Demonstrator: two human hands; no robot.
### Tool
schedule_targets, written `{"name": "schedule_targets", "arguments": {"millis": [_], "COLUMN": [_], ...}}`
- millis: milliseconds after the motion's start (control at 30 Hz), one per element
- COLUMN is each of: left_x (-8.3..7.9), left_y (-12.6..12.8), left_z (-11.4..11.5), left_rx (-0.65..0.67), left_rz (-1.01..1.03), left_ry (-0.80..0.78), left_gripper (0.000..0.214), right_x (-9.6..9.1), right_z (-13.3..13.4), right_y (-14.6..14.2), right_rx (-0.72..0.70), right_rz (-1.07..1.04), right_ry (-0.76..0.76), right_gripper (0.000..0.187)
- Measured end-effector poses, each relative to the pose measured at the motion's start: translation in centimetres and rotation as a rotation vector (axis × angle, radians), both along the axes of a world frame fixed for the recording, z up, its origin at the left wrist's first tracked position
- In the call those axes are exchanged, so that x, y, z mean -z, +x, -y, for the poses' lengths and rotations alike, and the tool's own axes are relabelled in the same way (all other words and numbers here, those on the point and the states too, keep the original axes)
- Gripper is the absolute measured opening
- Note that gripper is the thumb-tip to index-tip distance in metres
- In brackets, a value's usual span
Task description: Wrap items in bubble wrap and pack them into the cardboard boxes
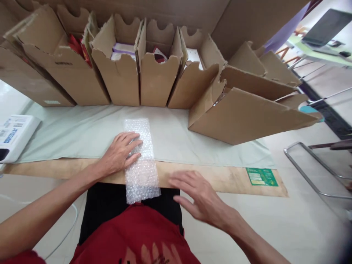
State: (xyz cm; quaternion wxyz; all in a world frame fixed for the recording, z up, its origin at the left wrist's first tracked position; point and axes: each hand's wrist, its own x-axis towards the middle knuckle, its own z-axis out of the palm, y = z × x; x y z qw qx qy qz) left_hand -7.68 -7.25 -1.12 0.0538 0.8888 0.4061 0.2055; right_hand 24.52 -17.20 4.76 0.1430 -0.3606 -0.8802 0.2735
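A strip of clear bubble wrap [141,168] lies lengthwise toward me on the table, its near end hanging past the wooden edge over my lap. My left hand [121,152] rests on its left side, fingers spread and flat, pressing nothing else that I can see. To the right of the strip, my right hand [196,194] hovers near the table edge, slightly blurred. Its fingers are stretched out, the thumb stands apart, and nothing is in it.
Several open cardboard bins [159,79] with small packages inside line the back, and one angled bin [247,117] stands at the right. A white device [20,135] sits at the far left. A pale green cloth [176,139] covers the table behind its wooden edge [220,178].
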Motion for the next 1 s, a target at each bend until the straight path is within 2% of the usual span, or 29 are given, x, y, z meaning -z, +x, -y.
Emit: {"name": "schedule_targets", "arguments": {"millis": [67,133,167,233,333,467,600,667,733,833,933,1000], "left_x": [-0.3,-0.6,-0.6,-0.6,-0.7,-1.9,-3.9,-4.3,-4.0,-3.5,-3.6,-3.8], "left_y": [0.0,0.0,0.1,0.2,0.3,-0.7,-3.1,-3.6,-3.2,-1.3,0.1,0.4], "left_z": [0.0,0.1,0.0,0.0,0.0,1.3,4.1,5.3,6.1,6.3,5.6,5.0], "left_rx": [-0.007,-0.013,-0.016,-0.024,-0.041,-0.022,0.149,0.183,0.131,-0.073,-0.289,-0.359], "left_rz": [0.006,0.008,0.005,-0.001,0.023,0.201,0.42,0.45,0.446,0.464,0.476,0.478], "left_ry": [-0.044,-0.078,-0.09,-0.11,-0.135,-0.195,-0.493,-0.571,-0.517,-0.366,-0.443,-0.55], "left_gripper": [0.037,0.037,0.037,0.037,0.037,0.041,0.049,0.057,0.053,0.018,0.019,0.022], "right_x": [1.8,3.7,4.5,5.5,5.5,4.2,3.0,2.5,1.9,1.2,1.2,1.5], "right_z": [-0.6,-1.3,-1.5,-1.6,-1.5,-1.8,-2.5,-2.9,-3.5,-5.3,-8.2,-9.6], "right_y": [-1.1,-2.7,-3.5,-4.8,-5.7,-6.4,-7.1,-7.4,-7.4,-6.6,-5.1,-4.3], "right_rx": [-0.042,-0.147,-0.168,-0.15,-0.084,-0.001,0.137,0.235,0.308,0.282,0.269,0.275], "right_rz": [0.137,0.18,0.166,0.089,-0.086,-0.338,-0.467,-0.473,-0.475,-0.471,-0.346,-0.19], "right_ry": [0.157,0.231,0.266,0.343,0.403,0.296,0.103,-0.024,-0.132,-0.207,-0.092,0.044], "right_gripper": [0.051,0.064,0.064,0.052,0.033,0.022,0.016,0.016,0.018,0.023,0.032,0.032]}}
